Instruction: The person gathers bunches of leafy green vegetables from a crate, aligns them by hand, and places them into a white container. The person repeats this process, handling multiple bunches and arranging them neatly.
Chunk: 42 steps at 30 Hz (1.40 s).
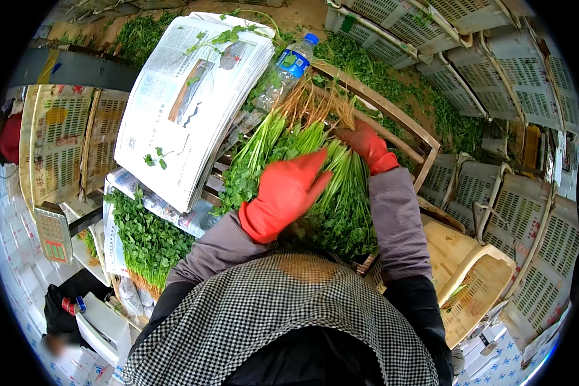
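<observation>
Several bunches of fresh coriander lie side by side before me, brown roots pointing away and leaves towards my apron. My right hand, in a red rubber glove, grips the rightmost bunch where stems meet roots; its fingertips are partly hidden among the roots. Over the middle of the greens is my left hand, also red-gloved and slightly blurred. Its thumb and fingers are spread apart, with nothing seen between them. The coriander rests on a slatted wooden frame, mostly covered by the greens.
Left of the coriander is a thick stack of newspapers with loose sprigs on top. A plastic bottle with blue cap lies beside it. More coriander sits lower left, near a digital scale. Plastic crates line the right.
</observation>
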Motion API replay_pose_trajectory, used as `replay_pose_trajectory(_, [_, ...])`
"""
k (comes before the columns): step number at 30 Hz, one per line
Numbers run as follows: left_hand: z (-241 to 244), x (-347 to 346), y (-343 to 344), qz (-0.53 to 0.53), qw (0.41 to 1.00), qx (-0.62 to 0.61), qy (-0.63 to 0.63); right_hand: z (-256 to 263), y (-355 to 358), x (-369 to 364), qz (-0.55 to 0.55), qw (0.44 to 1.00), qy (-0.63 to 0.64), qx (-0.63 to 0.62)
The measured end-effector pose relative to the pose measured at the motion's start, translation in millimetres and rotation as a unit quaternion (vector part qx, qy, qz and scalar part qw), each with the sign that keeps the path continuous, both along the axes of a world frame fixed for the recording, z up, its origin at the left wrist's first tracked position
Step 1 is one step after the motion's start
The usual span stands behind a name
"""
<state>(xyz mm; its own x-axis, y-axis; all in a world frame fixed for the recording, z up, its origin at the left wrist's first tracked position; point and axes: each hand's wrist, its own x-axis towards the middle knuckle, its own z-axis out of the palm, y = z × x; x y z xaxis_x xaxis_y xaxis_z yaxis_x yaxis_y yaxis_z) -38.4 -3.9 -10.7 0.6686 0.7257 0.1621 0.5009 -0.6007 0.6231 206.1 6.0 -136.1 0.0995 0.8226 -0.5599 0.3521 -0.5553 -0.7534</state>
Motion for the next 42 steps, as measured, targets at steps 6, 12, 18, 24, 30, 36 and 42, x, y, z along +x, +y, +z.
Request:
replay_pose_trajectory(6, [-66,-14,-12,0.014,0.98,0.115,0.159,28,-2,-1,-0.016,0.992,0.124,0.015])
replay_pose_trajectory(12, [-78,-7,-38,0.03,0.964,0.122,0.233,33,6,-11,-0.049,0.985,0.163,0.035])
replay_pose_trajectory(18, [6,-48,20,-0.032,0.989,-0.078,0.123,43,28,-48,0.08,0.977,-0.194,-0.042])
replay_pose_trajectory(24, [-85,-66,16,0.176,0.982,-0.018,0.07,54,71,-91,0.166,0.946,-0.242,-0.136])
replay_pose_trajectory(30, [-53,-59,34,0.193,0.911,-0.362,0.041,36,42,-57,0.024,0.974,0.223,0.028])
replay_pose_trajectory(36, [-27,-93,49,0.051,0.707,-0.66,-0.251,122,10,-22,0.126,0.962,0.233,0.073])
replay_pose_trajectory(42, [-35,-78,28,0.024,0.691,-0.656,-0.304,154,-1,-50,0.089,0.981,0.129,0.117])
